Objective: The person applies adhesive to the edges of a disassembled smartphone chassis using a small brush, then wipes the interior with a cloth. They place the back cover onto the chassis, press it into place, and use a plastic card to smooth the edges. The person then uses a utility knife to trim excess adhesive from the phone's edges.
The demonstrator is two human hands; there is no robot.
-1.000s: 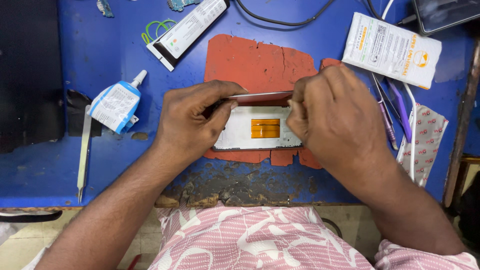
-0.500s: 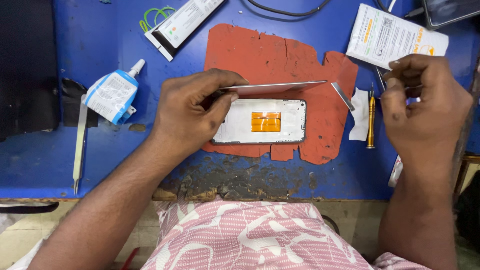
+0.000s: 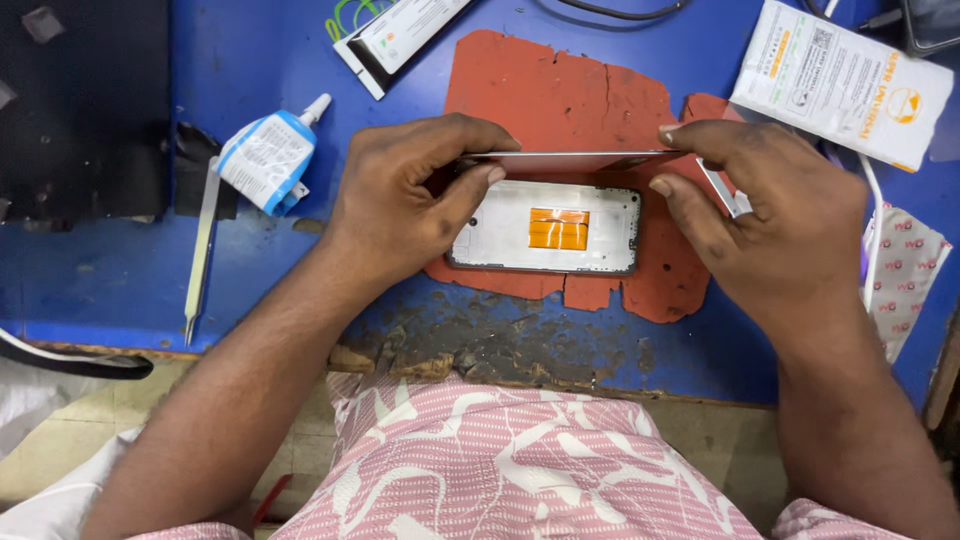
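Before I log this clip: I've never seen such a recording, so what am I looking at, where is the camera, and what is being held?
The camera sits on a person's head and looks down at their own two bare hands over a blue workbench. There is no machine here. The left hand and the right hand each pinch one end of a thin flat panel, seen nearly edge-on, just above an opened phone frame with an orange patch inside. The frame lies on a torn red mat. To the left lie a small glue bottle and a slim pale tool. At upper right lies a white packet. The pink patterned cloth at the bottom is the person's clothing.
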